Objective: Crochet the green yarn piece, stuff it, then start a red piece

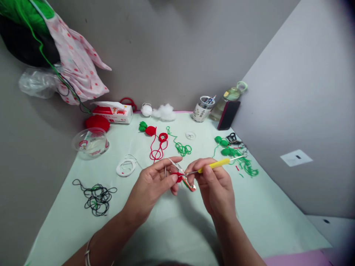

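Observation:
My left hand [155,181] pinches a small red crochet piece [179,177] between thumb and fingers. A pale strand of yarn [176,165] runs over its raised index finger to the work. In my right hand [215,181] is a crochet hook with a yellow handle [215,165], gripped like a pen. The hook's thin metal shaft reaches left to the red piece, where its tip is too small to make out. Just below hangs a small orange and green strip [189,186] with a whitish end. A white yarn coil [126,167] lies left of my left hand.
Tangled black cord [97,197] lies at left, near a clear plastic tub [93,144]. Behind are a red radish-like crochet piece [150,130], green yarn [183,149], white stuffing [165,112], a pen tin [203,109] and a phone [229,115]. Green crocheted pieces [225,152] sit at right.

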{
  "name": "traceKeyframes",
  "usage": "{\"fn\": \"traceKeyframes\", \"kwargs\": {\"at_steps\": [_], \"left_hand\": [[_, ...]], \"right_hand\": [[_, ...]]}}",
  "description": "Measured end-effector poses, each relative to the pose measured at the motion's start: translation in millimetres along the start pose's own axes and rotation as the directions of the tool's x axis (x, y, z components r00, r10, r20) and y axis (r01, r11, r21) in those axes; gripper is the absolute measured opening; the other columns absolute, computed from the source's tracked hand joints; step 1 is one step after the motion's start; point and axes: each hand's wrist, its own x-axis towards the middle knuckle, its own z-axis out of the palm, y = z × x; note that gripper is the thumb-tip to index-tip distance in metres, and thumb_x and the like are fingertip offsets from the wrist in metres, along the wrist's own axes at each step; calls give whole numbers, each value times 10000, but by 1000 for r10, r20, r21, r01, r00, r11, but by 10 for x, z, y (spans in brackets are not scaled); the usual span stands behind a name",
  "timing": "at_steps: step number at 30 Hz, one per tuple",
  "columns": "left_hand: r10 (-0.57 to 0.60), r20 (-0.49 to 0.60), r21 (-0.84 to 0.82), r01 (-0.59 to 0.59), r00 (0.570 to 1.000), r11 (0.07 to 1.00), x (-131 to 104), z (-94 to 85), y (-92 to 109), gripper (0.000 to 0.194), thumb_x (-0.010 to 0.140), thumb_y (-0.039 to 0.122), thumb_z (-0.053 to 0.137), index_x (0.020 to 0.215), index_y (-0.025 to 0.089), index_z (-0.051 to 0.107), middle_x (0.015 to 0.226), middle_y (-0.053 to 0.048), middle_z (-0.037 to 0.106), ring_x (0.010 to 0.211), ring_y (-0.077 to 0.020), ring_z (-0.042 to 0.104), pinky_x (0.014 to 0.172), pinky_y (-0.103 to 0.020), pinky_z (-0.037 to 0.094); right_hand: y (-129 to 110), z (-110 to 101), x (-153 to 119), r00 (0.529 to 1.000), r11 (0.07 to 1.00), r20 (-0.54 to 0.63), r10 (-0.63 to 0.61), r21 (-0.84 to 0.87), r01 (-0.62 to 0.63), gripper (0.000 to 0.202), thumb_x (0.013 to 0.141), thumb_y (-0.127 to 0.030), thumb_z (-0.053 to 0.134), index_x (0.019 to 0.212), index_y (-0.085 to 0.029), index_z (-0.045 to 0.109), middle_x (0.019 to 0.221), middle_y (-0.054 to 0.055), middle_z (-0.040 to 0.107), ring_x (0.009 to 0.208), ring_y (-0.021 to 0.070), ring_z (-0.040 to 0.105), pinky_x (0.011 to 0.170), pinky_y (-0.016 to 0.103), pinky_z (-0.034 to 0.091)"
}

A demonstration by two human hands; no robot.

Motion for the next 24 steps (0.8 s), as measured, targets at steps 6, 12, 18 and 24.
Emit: {"fn": "traceKeyframes", "kwargs": {"at_steps": [6,12,18,24], "left_hand": [[6,-41,29,-5,999,1000,-4,16,21,336,865,255,746,1200,241,732,879,7,617,658,-85,610,685,-246,520],[15,-56,45,-12,998,999,-19,49,57,322,845,237,751,1166,219,734,828,18,597,655,-92,610,679,-246,520],[-4,-101,86,13,995,996,-7,86,93,345,833,237,757,1175,201,722,797,24,589,643,-83,572,662,-229,506],[-11,-102,97,21,995,995,-13,111,66,425,821,255,778,1237,215,701,793,15,600,659,-93,528,634,-220,475]], "right_hand": [[7,-15,-65,984,962,30,-174,-210,176,213,1040,-246,495,1029,-231,706,954,50,705,743,148,659,622,288,529],[-33,36,-103,948,858,80,-307,-407,313,260,1035,-152,457,1067,-240,700,975,44,704,771,149,659,665,310,559],[-55,43,-140,870,634,250,-425,-604,484,294,989,-68,478,1126,-229,682,968,59,733,936,188,693,766,338,577],[-32,67,-156,827,506,321,-460,-671,542,311,969,-80,521,1172,-243,691,1057,101,741,915,204,721,737,342,595]]}}
